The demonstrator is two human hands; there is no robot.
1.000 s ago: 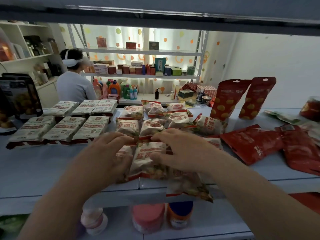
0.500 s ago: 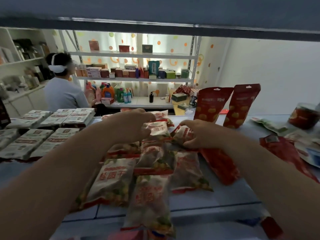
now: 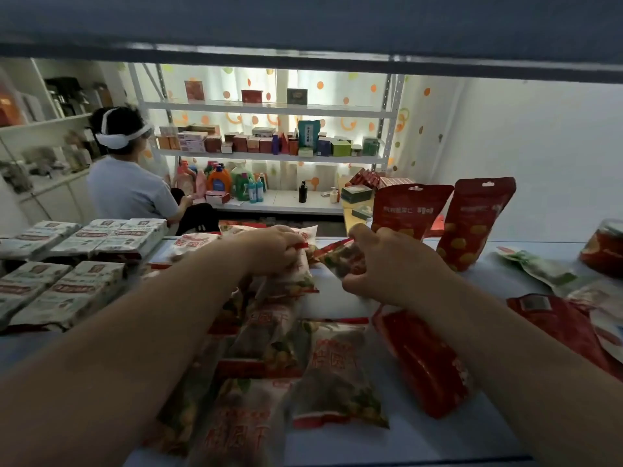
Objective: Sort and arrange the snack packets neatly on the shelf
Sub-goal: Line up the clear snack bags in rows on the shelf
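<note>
A loose pile of white-and-red snack packets point(image 3: 333, 372) lies in the middle of the pale blue shelf point(image 3: 421, 439). My left hand point(image 3: 273, 247) reaches to the back of the pile and grips the top of a white packet point(image 3: 305, 274). My right hand point(image 3: 384, 264) pinches another packet point(image 3: 340, 257) by its red edge, lifted off the shelf. Neat rows of white flat packets point(image 3: 77, 261) fill the left side. Two red pouches point(image 3: 441, 214) stand upright at the back right, and a red pouch point(image 3: 424, 362) lies flat under my right forearm.
More red pouches point(image 3: 566, 325), a green-and-white packet point(image 3: 539, 267) and a red jar point(image 3: 603, 247) crowd the right end. The shelf above hangs low overhead. Beyond the shelf a person point(image 3: 131, 183) in a headset sits by racks of boxes and bottles.
My hands left the front packets and reached to the back of the pile. Each now holds a packet there; the right-hand packet has risen slightly.
</note>
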